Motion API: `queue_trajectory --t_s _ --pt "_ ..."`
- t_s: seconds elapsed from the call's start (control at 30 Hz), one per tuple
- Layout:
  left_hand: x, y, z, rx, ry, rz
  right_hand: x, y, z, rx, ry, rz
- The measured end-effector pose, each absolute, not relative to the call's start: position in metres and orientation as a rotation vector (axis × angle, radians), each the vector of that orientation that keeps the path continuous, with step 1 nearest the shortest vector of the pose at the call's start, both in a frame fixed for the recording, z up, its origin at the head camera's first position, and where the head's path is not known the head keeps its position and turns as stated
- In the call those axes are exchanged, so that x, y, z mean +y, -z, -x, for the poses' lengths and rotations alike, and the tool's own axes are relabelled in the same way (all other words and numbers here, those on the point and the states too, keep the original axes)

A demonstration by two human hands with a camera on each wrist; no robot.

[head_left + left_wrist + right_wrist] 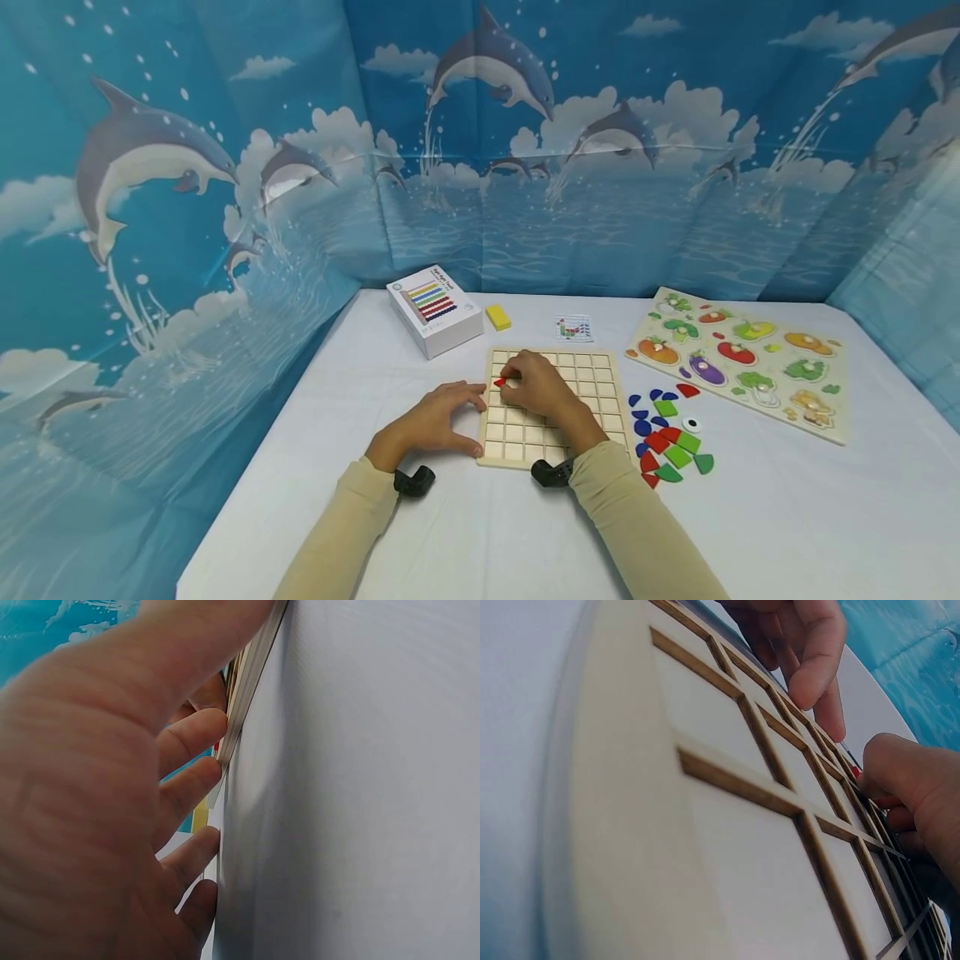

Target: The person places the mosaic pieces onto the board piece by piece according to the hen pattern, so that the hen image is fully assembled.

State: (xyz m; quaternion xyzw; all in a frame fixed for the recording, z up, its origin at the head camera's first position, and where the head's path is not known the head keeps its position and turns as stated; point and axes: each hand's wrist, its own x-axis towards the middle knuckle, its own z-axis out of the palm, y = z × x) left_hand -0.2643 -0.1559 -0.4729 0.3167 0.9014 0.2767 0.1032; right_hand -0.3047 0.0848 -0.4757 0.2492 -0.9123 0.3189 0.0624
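A wooden grid board [510,433] with raised dividers lies flat on the white table. My left hand [435,421] is at its left side, thumb by the near corner and fingertips at the edge. In the left wrist view, the fingers [191,742] are spread along the side of the board [251,675]. Over the upper left squares, my right hand [543,387] pinches a small red piece [499,382] between thumb and fingers. The right wrist view shows only a bit of that red piece [856,772]; the right hand [922,795] hides the rest.
Several red, green and blue shape pieces [677,457] lie right of the board. A vegetable puzzle board [765,367] is at the back right. Behind the grid stand a white box [450,333], a yellow block [497,317] and a pattern card [573,327].
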Motion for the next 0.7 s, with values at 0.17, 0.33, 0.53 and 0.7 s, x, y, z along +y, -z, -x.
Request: queue_trajectory --t_s 0.17,0.33,0.53,0.7 --pt "-0.1559 0.4738 0.264 2.668 -0.814 -0.94 0.0856 0.4766 0.3046 -2.738 -0.949 -0.763" --pt "-0.1564 0.4752 0.2641 2.673 -0.81 -0.939 0.0856 0.4781 0.3055 -2.734 -0.943 -0.769" --pt "-0.1561 0.4763 0.2643 2.671 -0.818 -0.931 0.0856 0.4785 0.3052 -2.745 -0.942 -0.757" --pt "-0.1553 0.4761 0.2644 2.664 -0.836 -0.922 0.0851 0.4781 0.3045 -2.745 -0.936 -0.751"
